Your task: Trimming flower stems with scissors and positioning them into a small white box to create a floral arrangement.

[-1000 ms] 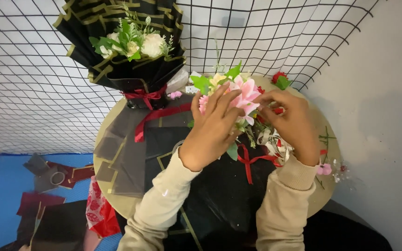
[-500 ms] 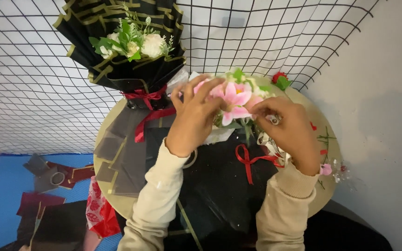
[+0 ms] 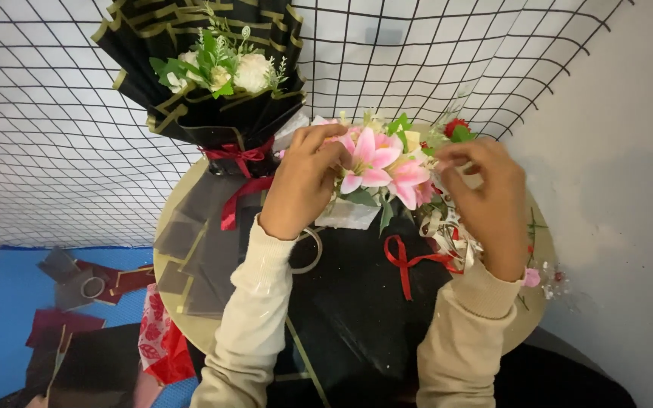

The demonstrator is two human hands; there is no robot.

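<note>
- While bent over the round table (image 3: 546,249), left hand (image 3: 304,181) closed on the pink lilies (image 3: 376,162), fingertips curled into the left side of the cluster
- Right hand (image 3: 489,193) at the right side of the same cluster, fingers bent and pinched narrow on something among the leaves; cannot tell exactly what is pinched
- Lilies held between both hands, above the far middle of the table, tilted toward the wire grid (image 3: 54,121)
- Green leaves (image 3: 398,125) and a red flower (image 3: 456,126) poking up behind the lilies, just beside the right fingers
- White block (image 3: 349,215) directly under the lilies, touching the stems
- Red ribbon (image 3: 410,264) lying on black wrap (image 3: 357,302) below the block, near the right wrist
- Tape ring (image 3: 307,249) just beside the left wrist, partly hidden by the sleeve
- Finished bouquet (image 3: 221,75) in black and gold paper, with white flowers, standing upright at the table's far left against the grid, tied with a red bow (image 3: 239,155)
- Small pink bits (image 3: 532,278) at the table's right edge, close to the wall
- Blue mat (image 3: 9,295) on the floor at the left, strewn with dark paper scraps; red patterned paper (image 3: 162,344) hanging by the table's near-left edge
</note>
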